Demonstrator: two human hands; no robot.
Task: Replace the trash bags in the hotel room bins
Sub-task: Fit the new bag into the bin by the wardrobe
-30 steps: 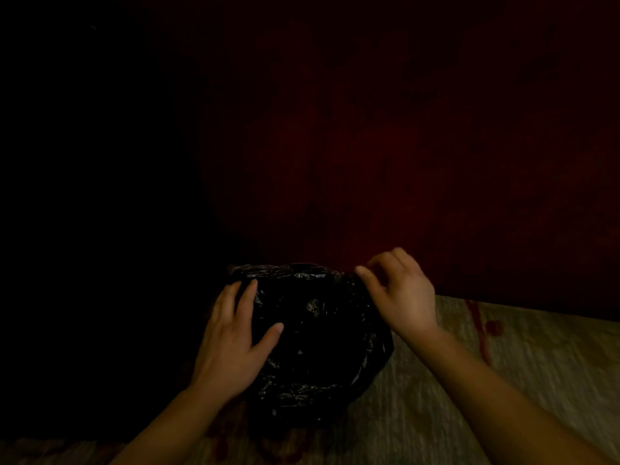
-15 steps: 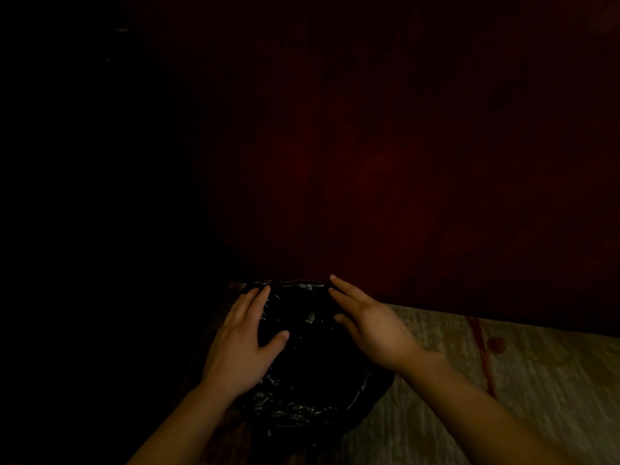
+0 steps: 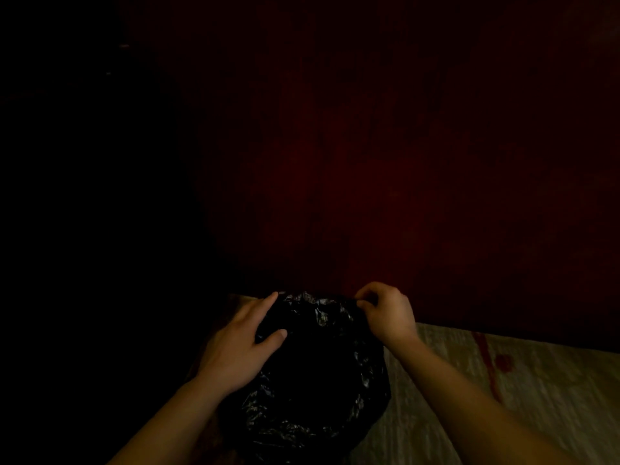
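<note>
A shiny black trash bag (image 3: 315, 380) covers a round bin on the floor at the bottom centre; the bin itself is hidden under the plastic. My left hand (image 3: 243, 344) lies flat on the bag's left rim, fingers spread and thumb pressing inward. My right hand (image 3: 385, 308) is curled at the far right rim, pinching the bag's edge between thumb and fingers.
A dark red wall (image 3: 402, 162) rises directly behind the bin. The left side is in deep shadow. Pale patterned carpet (image 3: 503, 391) with red marks spreads to the right of the bin.
My right hand has moved from lying flat inside the bag's opening out to the far right rim and closed on the edge. My left hand stayed on the left rim.
</note>
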